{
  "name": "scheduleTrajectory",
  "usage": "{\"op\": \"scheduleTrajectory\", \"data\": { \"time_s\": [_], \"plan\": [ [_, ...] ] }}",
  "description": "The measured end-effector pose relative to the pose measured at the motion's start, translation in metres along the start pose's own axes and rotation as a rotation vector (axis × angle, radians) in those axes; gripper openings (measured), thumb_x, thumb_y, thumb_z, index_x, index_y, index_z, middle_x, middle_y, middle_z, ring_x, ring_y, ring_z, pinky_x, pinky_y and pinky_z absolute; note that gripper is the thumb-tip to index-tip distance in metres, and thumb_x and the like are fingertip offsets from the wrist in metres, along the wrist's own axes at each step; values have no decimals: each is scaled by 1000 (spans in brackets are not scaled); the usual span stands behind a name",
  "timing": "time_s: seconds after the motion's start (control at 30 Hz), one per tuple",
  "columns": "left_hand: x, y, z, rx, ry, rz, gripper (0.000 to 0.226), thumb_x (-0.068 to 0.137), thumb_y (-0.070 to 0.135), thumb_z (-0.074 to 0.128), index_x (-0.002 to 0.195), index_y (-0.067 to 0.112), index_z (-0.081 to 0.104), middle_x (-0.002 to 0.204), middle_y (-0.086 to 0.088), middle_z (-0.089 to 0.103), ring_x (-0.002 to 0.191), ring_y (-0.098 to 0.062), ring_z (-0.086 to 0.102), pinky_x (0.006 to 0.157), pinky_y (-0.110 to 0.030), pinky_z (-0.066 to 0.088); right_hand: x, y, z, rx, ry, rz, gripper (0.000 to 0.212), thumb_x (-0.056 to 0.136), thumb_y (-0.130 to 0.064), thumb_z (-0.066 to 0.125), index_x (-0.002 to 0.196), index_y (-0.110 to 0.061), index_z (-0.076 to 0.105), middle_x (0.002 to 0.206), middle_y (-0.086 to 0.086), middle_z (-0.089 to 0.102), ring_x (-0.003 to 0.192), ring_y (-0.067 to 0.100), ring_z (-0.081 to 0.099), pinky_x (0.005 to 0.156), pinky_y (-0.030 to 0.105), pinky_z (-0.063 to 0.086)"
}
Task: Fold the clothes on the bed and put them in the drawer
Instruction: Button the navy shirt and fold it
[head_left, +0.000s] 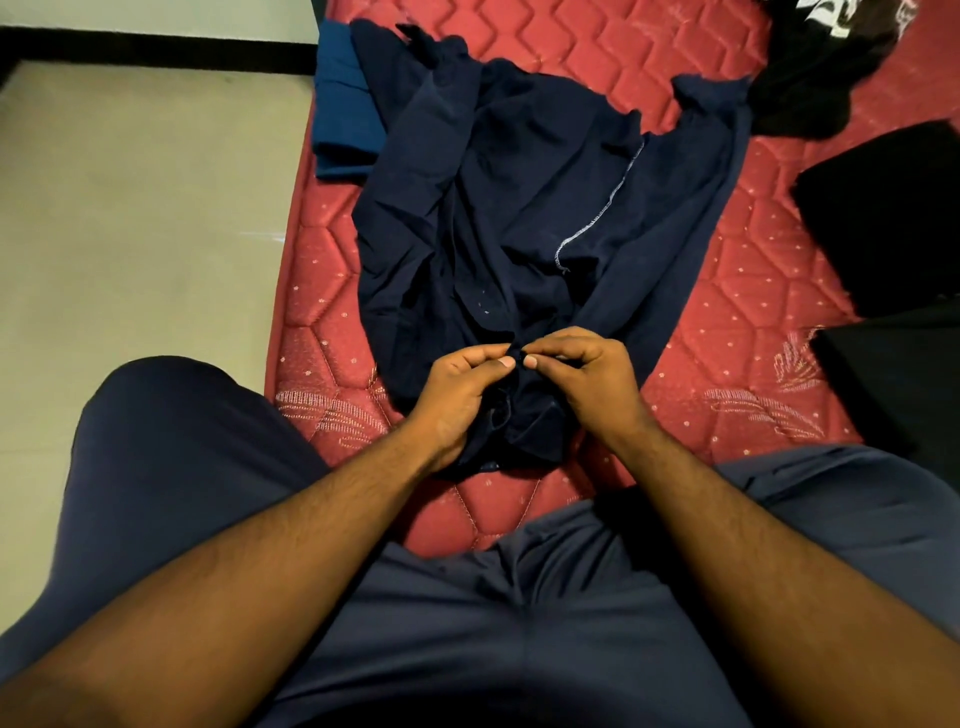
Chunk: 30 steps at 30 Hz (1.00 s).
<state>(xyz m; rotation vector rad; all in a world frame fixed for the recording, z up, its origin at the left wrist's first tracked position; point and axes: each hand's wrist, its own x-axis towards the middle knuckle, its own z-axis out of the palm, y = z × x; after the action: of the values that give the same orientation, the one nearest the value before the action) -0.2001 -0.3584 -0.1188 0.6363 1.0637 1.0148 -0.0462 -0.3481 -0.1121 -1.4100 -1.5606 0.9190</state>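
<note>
View from above, looking down at a person seated on a bed (753, 249) with a red quilted mattress stitched in a hexagon pattern. No brand, label or readable writing shows on anything; the only markings are pale, illegible shapes on a black garment (815, 57) heaped at the far right corner.

A dark navy garment (519, 208) lies spread and rumpled on the middle of the mattress, running away from the person, with a line of pale stitching showing along one seam. Its near end is bunched up under the hands. The left hand (457, 395) and the right hand (582, 379) meet at the centre of that near edge, fingers curled, each pinching a small fold of the navy cloth between thumb and fingertips, thumbs almost touching.

At the far left edge of the bed, partly under the navy garment, sits a folded brighter blue garment (343, 114). Two flat black items (883, 218) lie at the right edge, one nearer than the other. The person's legs in dark blue trousers (519, 623) fill the foreground. Pale floor (130, 208) lies left of the bed.
</note>
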Motion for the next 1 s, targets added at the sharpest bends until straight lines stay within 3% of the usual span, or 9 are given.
{"op": "scheduleTrajectory", "data": {
  "time_s": [0.23,0.3,0.4,0.47,0.53,0.7,0.8,0.9,1.0],
  "plan": [
    [-3,2,-1,16,-43,-18,25,89,-10,51,102,4,68,83,0,75,78,-7,70,68,-16,52,-2,1,2,-99,46,-37,17,75,-4,76,81,-18,70,77,-12,61,73,0,57,71,13,43],
    [-3,0,-3,63,-31,-8,30,87,-12,52,110,0,67,87,0,74,82,-7,69,72,-16,51,-1,-3,0,-36,-6,12,28,76,-1,75,91,-22,66,76,-9,60,66,-1,53,68,14,43],
    [-2,-2,-4,130,-33,-1,39,85,-15,50,116,2,65,94,1,72,80,-2,67,71,-12,49,3,-2,-6,-107,-157,-47,56,79,-1,73,124,-30,58,74,-7,55,62,-2,48,69,11,40],
    [-1,-3,-4,153,-18,-2,41,82,-17,48,118,-4,63,89,6,70,66,6,61,62,-7,44,7,2,-8,-217,-190,-167,46,79,-4,71,121,-20,65,76,-6,54,68,-2,50,72,9,38],
    [-1,-2,-3,129,-13,-24,43,81,-18,42,118,-9,61,79,5,71,59,5,58,55,-7,39,8,4,-9,-272,-152,-269,26,77,-5,71,103,-9,74,79,1,60,73,-1,53,71,7,39],
    [-1,-1,-6,-57,-52,-127,45,80,-8,29,108,-6,65,100,-14,70,66,-4,63,56,-13,45,8,4,-10,-408,-105,-366,9,76,-7,72,84,-9,74,80,4,64,74,14,61,68,23,48],
    [0,-2,-8,-173,-98,-188,40,86,-2,32,104,-1,68,100,-15,71,84,-16,68,76,-24,54,4,2,-8,-515,-118,-335,11,81,-14,63,88,-11,72,85,2,62,77,19,63,66,34,53],
    [-1,-4,-7,-66,-105,-163,29,92,-4,42,105,-3,68,103,-18,70,96,-23,67,88,-31,54,-2,-3,-4,-564,-96,-317,16,86,-19,54,91,-12,67,90,3,59,80,23,62,64,41,54],
    [-5,-6,-3,81,-121,-77,23,94,-5,49,105,7,66,80,-7,71,72,-13,66,69,-22,54,-7,-8,-1,-544,-74,-322,16,87,-26,43,93,-19,57,95,1,52,80,25,60,59,45,53]
  ]
}}
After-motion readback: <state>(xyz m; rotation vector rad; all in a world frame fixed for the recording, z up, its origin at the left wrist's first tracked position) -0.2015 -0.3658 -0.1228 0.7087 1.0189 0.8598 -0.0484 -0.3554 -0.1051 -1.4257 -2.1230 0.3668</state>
